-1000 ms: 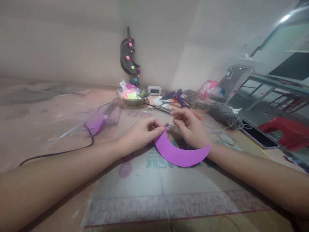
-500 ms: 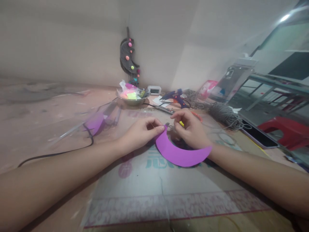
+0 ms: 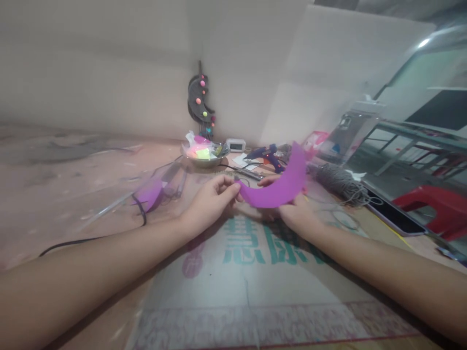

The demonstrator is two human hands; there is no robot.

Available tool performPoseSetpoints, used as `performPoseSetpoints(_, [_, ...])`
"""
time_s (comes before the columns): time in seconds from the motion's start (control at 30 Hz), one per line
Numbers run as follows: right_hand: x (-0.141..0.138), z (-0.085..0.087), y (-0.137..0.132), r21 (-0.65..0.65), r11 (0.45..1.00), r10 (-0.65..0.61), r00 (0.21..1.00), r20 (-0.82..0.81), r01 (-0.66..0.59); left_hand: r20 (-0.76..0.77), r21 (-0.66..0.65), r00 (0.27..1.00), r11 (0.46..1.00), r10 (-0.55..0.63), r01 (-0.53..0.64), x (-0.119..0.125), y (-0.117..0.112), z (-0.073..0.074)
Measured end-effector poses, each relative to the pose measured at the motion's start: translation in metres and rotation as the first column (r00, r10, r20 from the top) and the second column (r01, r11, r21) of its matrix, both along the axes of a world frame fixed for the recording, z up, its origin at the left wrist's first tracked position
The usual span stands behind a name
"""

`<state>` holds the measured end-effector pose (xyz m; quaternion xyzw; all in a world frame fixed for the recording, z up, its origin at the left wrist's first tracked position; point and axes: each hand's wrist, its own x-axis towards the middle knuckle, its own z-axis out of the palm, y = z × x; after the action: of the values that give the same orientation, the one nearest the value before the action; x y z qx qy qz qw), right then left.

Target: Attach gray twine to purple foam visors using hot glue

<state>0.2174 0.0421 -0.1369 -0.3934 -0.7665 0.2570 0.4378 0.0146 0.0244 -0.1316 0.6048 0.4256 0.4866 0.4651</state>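
A purple crescent-shaped foam piece (image 3: pixel 278 185) is held up off the table between both hands. My left hand (image 3: pixel 211 201) pinches its left tip with thumb and fingers. My right hand (image 3: pixel 297 211) is behind and under the crescent, mostly hidden by it, with fingers closed on its lower edge. Both hands hover over a printed cardboard sheet (image 3: pixel 255 272) with green characters.
Behind the hands lie a metal bowl of coloured bits (image 3: pixel 205 153), a blue glue gun (image 3: pixel 264 153), a small white clock (image 3: pixel 235 144), grey cord (image 3: pixel 339 182), another purple piece (image 3: pixel 149 194), a black cable (image 3: pixel 109 228), a tablet (image 3: pixel 392 206) and a dark moon decoration (image 3: pixel 200 99) on the wall.
The purple crescent was lying on the cardboard with its left tip pinched; now it is lifted and turned, its right end pointing up. The view shifted slightly downward.
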Motion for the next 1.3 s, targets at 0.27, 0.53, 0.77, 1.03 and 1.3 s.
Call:
performPoseSetpoints(0.27, [-0.003,0.003,-0.006,0.035,0.999,-0.042,0.993,0.113,0.038,0.044,-0.037,0.997,0.997,-0.064,0.066,0.001,0.002,-0.006])
performPoseSetpoints(0.53, [-0.003,0.006,-0.009,0.129,0.983,-0.149,0.982,0.119,0.134,0.040,-0.009,0.999,0.999,0.031,-0.030,0.002,0.002,-0.004])
performPoseSetpoints(0.77, [-0.004,0.007,-0.011,0.146,0.982,-0.138,0.979,0.149,0.116,-0.092,0.066,0.991,0.993,0.102,-0.096,0.001,-0.001,0.000])
performPoseSetpoints(1.03, [-0.006,0.007,-0.012,0.148,0.987,-0.092,0.983,0.161,0.068,-0.130,0.101,0.987,0.992,0.090,-0.077,-0.001,0.002,-0.004])
performPoseSetpoints(1.3, [-0.006,0.009,-0.014,0.148,0.989,-0.039,0.980,0.194,0.010,-0.123,0.093,0.990,0.994,0.075,-0.064,-0.002,0.002,-0.005])
